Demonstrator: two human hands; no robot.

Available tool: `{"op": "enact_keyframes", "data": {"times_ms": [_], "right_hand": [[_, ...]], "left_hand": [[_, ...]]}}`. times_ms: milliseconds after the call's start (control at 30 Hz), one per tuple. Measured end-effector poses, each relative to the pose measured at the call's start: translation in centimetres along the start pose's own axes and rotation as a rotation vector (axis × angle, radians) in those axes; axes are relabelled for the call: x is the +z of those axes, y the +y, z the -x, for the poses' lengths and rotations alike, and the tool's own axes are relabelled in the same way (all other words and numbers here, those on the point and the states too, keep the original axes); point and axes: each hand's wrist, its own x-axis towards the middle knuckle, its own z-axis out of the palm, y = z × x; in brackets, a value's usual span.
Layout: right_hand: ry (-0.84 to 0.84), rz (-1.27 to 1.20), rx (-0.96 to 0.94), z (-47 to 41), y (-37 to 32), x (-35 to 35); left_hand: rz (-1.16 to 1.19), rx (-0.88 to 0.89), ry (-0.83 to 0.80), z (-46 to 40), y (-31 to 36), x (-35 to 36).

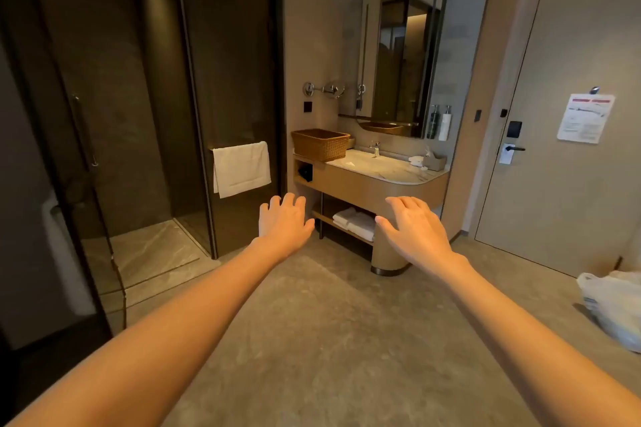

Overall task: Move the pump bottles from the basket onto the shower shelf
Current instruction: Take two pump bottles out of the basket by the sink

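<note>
A brown wicker basket (319, 145) stands on the left end of the vanity counter (388, 172); its contents are hidden from here. Two pump bottles, one dark (432, 123) and one white (445, 124), hang on the wall right of the mirror. The glass shower enclosure (138, 114) fills the left side; no shelf inside it shows. My left hand (282, 220) and my right hand (412, 229) are stretched out in front of me, palms down, fingers spread, both holding nothing and well short of the vanity.
A white towel (241, 168) hangs on the shower's glass door. Folded towels (355, 222) lie on the vanity's lower shelf. A closed door (569, 166) is at the right, with a white plastic bag (614, 308) on the floor beside it.
</note>
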Motion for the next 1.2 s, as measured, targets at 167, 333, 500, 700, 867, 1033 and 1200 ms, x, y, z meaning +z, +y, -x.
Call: {"op": "enact_keyframes", "data": {"times_ms": [167, 333, 500, 700, 867, 1033, 1200], "right_hand": [[-0.029, 0.008, -0.016, 0.6, 2.9, 1.8], [-0.067, 0.020, -0.021, -1.1, 5.8, 3.3], [-0.019, 0.020, -0.035, -6.5, 7.5, 4.6], [-0.077, 0.042, -0.055, -14.3, 9.2, 11.1], [-0.056, 0.045, -0.054, -25.2, 10.7, 14.0], [-0.021, 0.011, -0.050, -34.1, 11.7, 18.0], [-0.175, 0.009, -0.040, -39.0, 15.0, 26.2]], "left_hand": [[-0.010, -0.010, -0.030, -0.1, 2.0, 2.0], [-0.019, -0.008, -0.039, -2.1, 3.4, 3.6], [-0.027, -0.007, -0.020, -7.5, 3.5, 4.7], [-0.035, 0.009, -0.054, -15.7, 2.1, 9.8], [-0.004, -0.017, -0.026, -26.1, -0.7, 12.7], [0.015, -0.048, -0.037, -35.3, -2.2, 16.4], [-0.001, -0.005, -0.125, -40.4, -2.6, 24.6]]}}
